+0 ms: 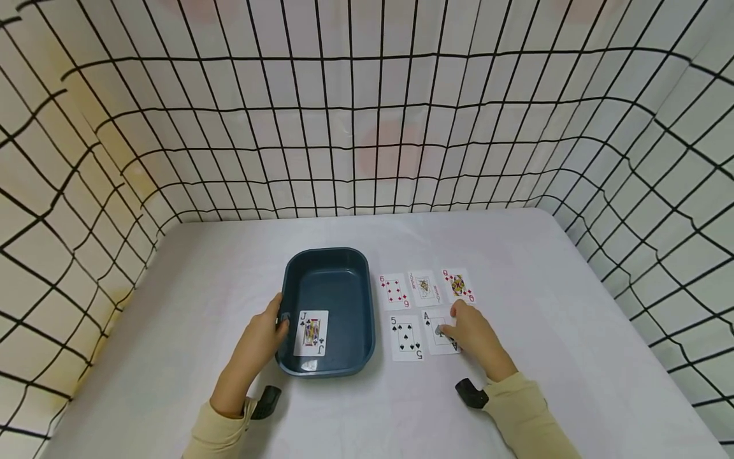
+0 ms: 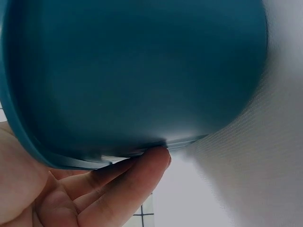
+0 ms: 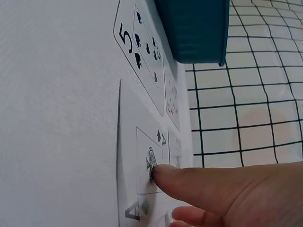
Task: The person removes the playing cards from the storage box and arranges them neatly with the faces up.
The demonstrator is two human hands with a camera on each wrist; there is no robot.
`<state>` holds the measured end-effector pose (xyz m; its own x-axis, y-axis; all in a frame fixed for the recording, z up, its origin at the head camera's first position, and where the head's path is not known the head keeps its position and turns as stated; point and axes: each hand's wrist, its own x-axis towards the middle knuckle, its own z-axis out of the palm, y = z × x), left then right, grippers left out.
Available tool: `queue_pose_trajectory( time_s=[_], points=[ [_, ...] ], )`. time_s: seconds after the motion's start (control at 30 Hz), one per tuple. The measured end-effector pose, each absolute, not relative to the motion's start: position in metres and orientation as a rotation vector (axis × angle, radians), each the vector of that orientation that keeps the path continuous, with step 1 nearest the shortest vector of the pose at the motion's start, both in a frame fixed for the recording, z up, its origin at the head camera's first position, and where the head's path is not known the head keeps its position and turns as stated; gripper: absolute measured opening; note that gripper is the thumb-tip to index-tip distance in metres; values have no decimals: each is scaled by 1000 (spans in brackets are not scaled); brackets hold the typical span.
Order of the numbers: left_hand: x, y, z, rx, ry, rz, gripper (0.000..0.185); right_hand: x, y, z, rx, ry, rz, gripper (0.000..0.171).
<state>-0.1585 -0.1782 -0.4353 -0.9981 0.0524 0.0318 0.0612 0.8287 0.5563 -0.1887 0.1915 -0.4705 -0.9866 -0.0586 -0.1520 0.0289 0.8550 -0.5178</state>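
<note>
My left hand [image 1: 260, 338] grips the left wall of a dark blue-green tray [image 1: 361, 306], thumb over the rim and fingers against the outside, as the left wrist view shows from below. Inside the tray lies a jack of clubs [image 1: 311, 333], face up near the front left. With the thumb on its face and the fingers at its far right edge, my right hand [image 1: 476, 335] pinches an ace of spades [image 1: 436, 324]. The right wrist view shows the thumb over the ace's centre emblem, partly covering it. Immediately left of the ace is a five of spades [image 1: 406, 338].
Behind those two cards, a six of diamonds [image 1: 394, 291], a joker [image 1: 424, 288] and a queen of diamonds [image 1: 458, 285] form a row, face up on the white tabletop [image 1: 545, 287]. A black wire grid [image 1: 378, 108] encloses the back and both sides.
</note>
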Motion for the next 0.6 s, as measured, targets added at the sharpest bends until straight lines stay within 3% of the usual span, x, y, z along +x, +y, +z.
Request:
queue_pose_trajectory(
  time_s=[0.4, 0.6],
  points=[
    [-159, -177, -434, -101, -2994, -906, 54, -191, 183, -458, -90, 2904, -611, 35],
    [-160, -177, -434, -97, -3000, -885, 55, -204, 148, -432, -269, 2938, -714, 34]
  ],
)
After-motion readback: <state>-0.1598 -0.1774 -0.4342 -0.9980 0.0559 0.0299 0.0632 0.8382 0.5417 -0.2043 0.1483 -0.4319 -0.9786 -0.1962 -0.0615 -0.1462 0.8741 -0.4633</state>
